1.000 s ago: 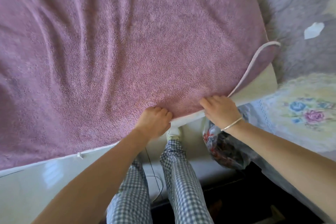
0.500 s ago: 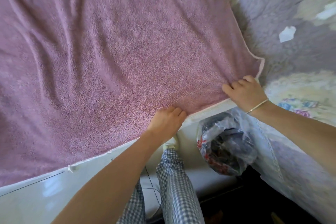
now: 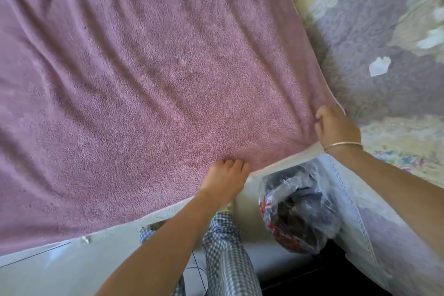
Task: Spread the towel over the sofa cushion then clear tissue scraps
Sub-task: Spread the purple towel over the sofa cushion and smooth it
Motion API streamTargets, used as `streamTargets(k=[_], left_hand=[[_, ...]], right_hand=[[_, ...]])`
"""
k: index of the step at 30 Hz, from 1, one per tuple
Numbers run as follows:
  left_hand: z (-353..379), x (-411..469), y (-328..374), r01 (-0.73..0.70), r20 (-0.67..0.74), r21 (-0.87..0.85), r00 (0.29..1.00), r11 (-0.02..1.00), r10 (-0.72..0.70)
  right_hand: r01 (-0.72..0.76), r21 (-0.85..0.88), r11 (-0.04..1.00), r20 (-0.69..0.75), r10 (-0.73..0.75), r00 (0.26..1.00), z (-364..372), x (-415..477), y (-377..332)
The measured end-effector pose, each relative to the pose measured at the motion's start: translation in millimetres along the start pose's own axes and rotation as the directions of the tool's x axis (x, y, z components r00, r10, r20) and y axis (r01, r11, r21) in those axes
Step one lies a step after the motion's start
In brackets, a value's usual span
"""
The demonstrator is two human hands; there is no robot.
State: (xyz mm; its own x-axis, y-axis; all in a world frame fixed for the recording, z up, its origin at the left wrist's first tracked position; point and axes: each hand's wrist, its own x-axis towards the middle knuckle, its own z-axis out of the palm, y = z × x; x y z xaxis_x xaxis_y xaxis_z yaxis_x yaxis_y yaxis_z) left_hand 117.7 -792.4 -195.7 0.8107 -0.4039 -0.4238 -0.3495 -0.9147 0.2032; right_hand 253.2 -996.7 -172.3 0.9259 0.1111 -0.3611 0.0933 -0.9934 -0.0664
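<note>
A large mauve towel [image 3: 149,84] lies spread across the sofa cushion and fills most of the view. My left hand [image 3: 224,179] grips the towel's near hem with curled fingers. My right hand [image 3: 335,127], with a thin bangle on the wrist, grips the towel's near right corner. White tissue scraps lie on the floral sofa cover [image 3: 374,94] to the right: one scrap [image 3: 379,66] sits near the towel's edge, and others [image 3: 430,39] lie farther back right.
A crumpled clear plastic bag [image 3: 298,209] with dark contents sits below the sofa's front edge, between my arms. My checked trouser legs [image 3: 228,259] stand on a pale floor [image 3: 60,269]. A thin black cable [image 3: 199,271] runs beside my legs.
My right hand has drawn the towel's folded corner out to the right and now holds it flat at the corner. The left hand stays on the near hem. The view shifted right, showing more scraps.
</note>
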Motion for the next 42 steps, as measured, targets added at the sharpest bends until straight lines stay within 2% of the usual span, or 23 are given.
streamTargets(k=[1,2,5,9,13,16,22,28,32,33,35,37,42], left_hand=[[-3,3,0,-0.026,-0.058,0.021,0.998,0.999,0.027],[-5,8,-3,-0.036,-0.143,0.041,0.989,0.998,0.042],[-6,23,-13,-0.049,-0.360,0.017,0.931,0.999,0.052],[-14,40,-21,0.004,-0.475,0.040,0.880,0.999,0.015],[-18,50,-22,0.043,-0.444,0.014,0.895,0.999,-0.032],[-19,53,-19,0.005,-0.459,0.037,0.888,0.999,0.013],[-15,68,3,-0.090,-0.417,0.138,0.898,0.986,0.140],[-24,103,10,-0.071,-0.417,0.077,0.904,0.995,0.096],[-57,160,8,-0.087,-0.423,0.060,0.900,0.994,0.105],[-71,175,7,-0.054,-0.395,0.072,0.915,0.996,0.078],[-98,207,8,0.014,-0.238,0.048,0.971,0.999,-0.003],[-112,237,8,0.003,-0.118,0.057,0.993,0.998,0.004],[-125,278,3,-0.132,0.003,0.155,0.991,0.979,0.133]], right_hand=[[-0.085,0.044,0.995,0.022,0.084,0.996,-1,8,-1],[-0.109,0.054,0.993,0.033,0.107,0.994,-3,16,-3],[-0.104,-0.009,0.995,0.064,0.105,0.992,-7,31,-18],[-0.143,-0.017,0.990,0.055,0.144,0.988,-4,37,-22],[-0.267,0.055,0.962,0.038,0.265,0.963,3,45,-13],[-0.363,0.145,0.920,0.113,0.349,0.930,5,61,2],[-0.360,0.233,0.903,0.192,0.320,0.928,8,78,20],[-0.397,0.272,0.877,0.239,0.338,0.910,13,82,27],[-0.485,0.383,0.786,0.330,0.374,0.867,16,96,39],[-0.512,0.419,0.750,0.345,0.390,0.854,18,100,42],[-0.534,0.470,0.703,0.349,0.407,0.844,19,105,46],[-0.492,0.451,0.745,0.309,0.387,0.869,16,106,48],[-0.423,0.396,0.815,0.105,0.418,0.902,14,97,53]])
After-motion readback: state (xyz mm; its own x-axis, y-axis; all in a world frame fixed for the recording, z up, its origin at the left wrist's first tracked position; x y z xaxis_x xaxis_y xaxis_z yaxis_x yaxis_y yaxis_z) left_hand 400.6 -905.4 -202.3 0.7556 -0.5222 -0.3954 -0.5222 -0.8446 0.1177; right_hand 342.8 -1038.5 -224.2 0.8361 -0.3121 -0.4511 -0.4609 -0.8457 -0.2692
